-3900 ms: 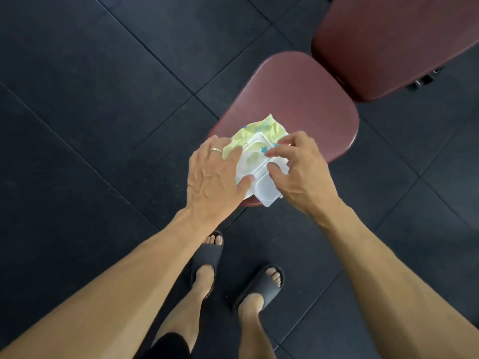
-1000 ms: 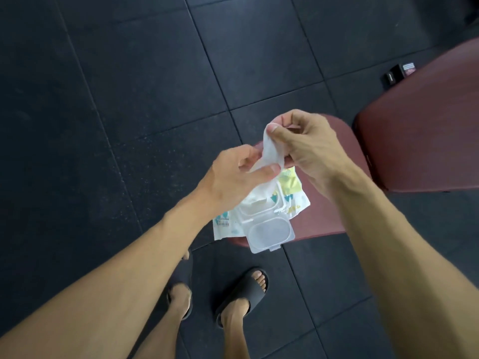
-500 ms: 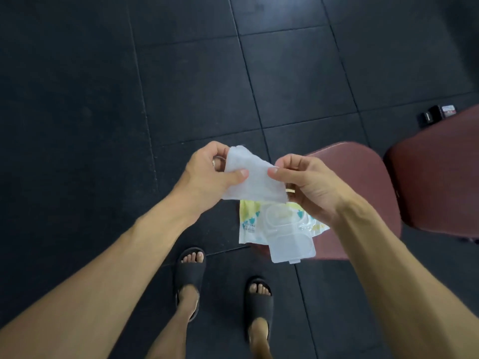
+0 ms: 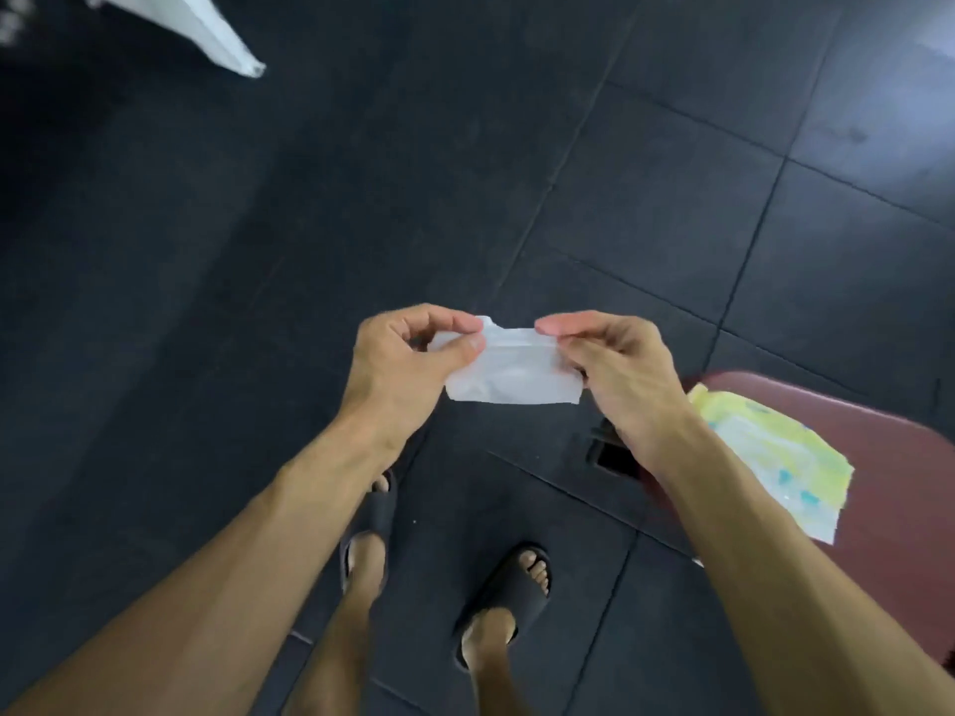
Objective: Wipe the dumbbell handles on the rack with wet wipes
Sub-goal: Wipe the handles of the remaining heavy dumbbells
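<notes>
The wipe pack (image 4: pixel 775 457) lies blurred with its print unreadable, partly behind the right forearm, while a white object (image 4: pixel 196 28) is cut off at the top edge.

Open dark floor (image 4: pixel 258 261) ahead and left, maroon bench pad (image 4: pixel 889 457) with wipes pack (image 4: pixel 775 457) blocking lower right

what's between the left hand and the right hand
In the head view, a white wet wipe stretches between the left hand and the right hand; each pinches one upper corner, with dark floor tiles behind.
</notes>
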The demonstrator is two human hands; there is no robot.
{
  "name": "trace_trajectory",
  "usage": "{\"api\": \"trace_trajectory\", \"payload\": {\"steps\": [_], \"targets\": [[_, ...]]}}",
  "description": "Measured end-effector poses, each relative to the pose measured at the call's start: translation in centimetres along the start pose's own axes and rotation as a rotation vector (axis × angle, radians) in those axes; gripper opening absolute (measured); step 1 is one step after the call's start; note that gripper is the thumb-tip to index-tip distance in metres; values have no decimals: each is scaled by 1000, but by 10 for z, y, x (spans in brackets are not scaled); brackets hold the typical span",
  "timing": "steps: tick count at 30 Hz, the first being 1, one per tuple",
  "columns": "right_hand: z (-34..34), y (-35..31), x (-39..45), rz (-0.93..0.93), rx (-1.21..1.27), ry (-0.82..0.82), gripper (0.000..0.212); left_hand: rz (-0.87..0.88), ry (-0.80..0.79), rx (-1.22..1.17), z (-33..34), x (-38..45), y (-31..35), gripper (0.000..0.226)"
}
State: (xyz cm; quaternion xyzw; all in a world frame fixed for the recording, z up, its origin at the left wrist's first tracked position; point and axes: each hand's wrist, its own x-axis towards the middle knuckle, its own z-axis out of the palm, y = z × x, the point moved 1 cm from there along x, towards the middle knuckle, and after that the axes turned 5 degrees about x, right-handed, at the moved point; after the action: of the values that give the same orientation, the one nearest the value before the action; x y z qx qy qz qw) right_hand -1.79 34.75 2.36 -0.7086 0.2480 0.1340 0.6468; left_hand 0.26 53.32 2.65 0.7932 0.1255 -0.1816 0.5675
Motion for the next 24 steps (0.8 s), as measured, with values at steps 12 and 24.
{"api": "trace_trajectory", "payload": {"steps": [12,24], "targets": [[311,-77,-55,-247,-660,-494,6,-131,120,343,-317,-70,-78,12],[633,-85,-116,-9,-373,-865,14,-284,334,-382,-583,-129,-190,18]]}}
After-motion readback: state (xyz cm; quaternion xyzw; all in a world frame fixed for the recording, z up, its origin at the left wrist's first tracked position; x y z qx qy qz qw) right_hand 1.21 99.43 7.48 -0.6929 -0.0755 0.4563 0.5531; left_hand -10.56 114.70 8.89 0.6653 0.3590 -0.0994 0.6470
